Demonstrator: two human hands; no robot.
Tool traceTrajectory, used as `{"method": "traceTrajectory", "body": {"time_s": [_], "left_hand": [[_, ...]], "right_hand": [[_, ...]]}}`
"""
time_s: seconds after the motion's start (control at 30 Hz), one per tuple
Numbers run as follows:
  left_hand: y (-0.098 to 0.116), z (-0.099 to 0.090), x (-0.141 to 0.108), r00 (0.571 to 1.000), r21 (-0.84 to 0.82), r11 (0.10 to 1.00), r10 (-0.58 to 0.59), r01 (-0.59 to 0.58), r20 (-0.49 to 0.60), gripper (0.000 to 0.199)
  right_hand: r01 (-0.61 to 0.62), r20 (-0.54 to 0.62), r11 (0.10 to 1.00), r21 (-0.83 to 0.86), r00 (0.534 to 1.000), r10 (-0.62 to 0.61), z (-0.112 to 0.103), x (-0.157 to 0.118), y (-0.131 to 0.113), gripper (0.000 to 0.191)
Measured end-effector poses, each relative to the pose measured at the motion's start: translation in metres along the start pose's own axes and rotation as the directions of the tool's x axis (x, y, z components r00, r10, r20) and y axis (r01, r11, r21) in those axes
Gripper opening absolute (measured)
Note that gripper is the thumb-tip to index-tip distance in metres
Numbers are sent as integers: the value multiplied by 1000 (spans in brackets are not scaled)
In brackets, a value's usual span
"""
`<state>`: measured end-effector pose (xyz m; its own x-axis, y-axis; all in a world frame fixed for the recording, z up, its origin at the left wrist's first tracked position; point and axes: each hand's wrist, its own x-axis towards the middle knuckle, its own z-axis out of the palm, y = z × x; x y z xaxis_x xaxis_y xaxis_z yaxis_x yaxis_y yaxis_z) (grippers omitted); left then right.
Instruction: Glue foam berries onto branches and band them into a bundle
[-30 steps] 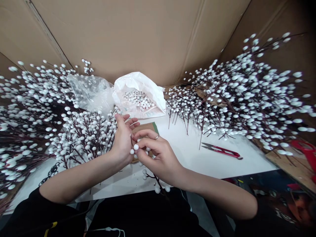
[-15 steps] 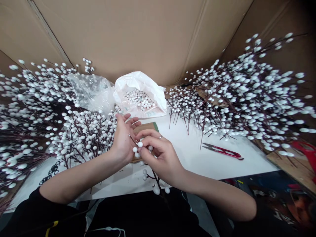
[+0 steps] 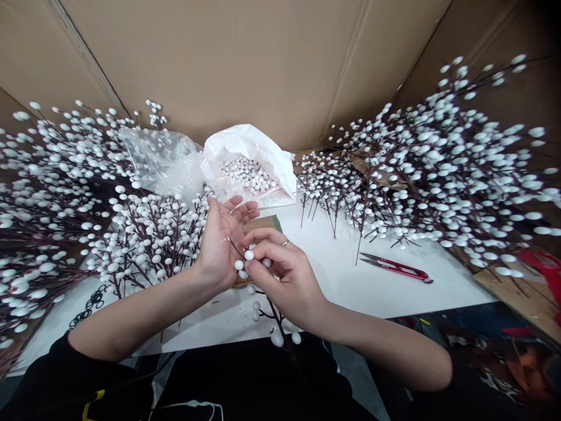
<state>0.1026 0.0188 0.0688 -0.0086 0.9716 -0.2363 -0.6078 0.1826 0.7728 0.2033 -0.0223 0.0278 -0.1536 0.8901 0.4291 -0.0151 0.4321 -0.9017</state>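
Observation:
A dark branch with white berries (image 3: 277, 338) hangs from my right hand (image 3: 287, 275), whose thumb and fingers pinch it near its upper end. Its bare tip points up and left toward the palm of my left hand (image 3: 221, 242). That hand is turned palm up with the fingers spread, beside the pinched berries. Behind both hands a white bag (image 3: 245, 137) lies open with loose white berries (image 3: 248, 174) inside. A brown piece with a green edge (image 3: 265, 223) lies partly hidden beneath the hands.
Berry branches (image 3: 151, 234) crowd the left side, and another large pile (image 3: 438, 169) fills the right. Red-handled snips (image 3: 397, 266) lie on the white table (image 3: 324, 292). A clear plastic bag (image 3: 164, 161) and black rings (image 3: 90, 305) are on the left. Cardboard (image 3: 245, 64) stands behind.
The fingers of my left hand have moved slightly up and to the right. My right hand keeps its pinch on the branch, almost unmoved.

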Motion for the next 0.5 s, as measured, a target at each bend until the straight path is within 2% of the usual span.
{"method": "traceTrajectory", "body": {"time_s": [0.5], "left_hand": [[0, 0, -1, 1000, 5, 1000, -9, 9, -3, 50]], "right_hand": [[7, 13, 1000, -28, 1000, -6, 0, 1, -3, 12]]}}
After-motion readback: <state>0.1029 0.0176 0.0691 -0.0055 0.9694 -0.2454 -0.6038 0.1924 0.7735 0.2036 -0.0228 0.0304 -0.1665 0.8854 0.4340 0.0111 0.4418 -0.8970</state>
